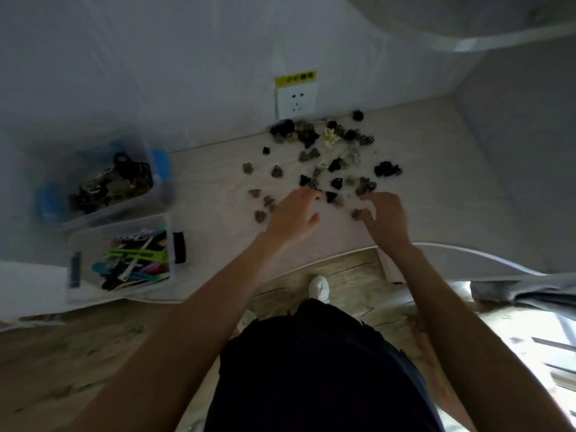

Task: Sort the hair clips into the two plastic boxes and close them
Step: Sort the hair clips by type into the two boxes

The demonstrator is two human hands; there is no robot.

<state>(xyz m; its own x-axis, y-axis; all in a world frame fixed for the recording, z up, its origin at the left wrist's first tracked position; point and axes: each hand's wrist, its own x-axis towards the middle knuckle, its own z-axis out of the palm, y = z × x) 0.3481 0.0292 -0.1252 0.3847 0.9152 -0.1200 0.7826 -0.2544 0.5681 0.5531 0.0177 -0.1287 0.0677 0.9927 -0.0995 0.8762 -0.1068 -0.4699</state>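
Several small claw hair clips [324, 154], black, brown and cream, lie scattered on the pale table [218, 182] below a wall socket. My left hand [294, 213] reaches into the near edge of the pile, its fingertips at a black clip [316, 191]. My right hand [385, 215] hovers with curled fingers over a brown clip [357, 213]; the blur hides whether it holds anything. At the left stand two clear plastic boxes: the far box [156, 194] holds dark claw clips, the near box [171, 269] holds long colourful flat clips. Both boxes are uncovered.
A white wall socket [296, 99] with a yellow label sits on the wall behind the pile. A black clip [179, 247] lies just right of the near box. The table's curved front edge runs below my wrists; wood floor and my shoe [319, 288] lie beneath.
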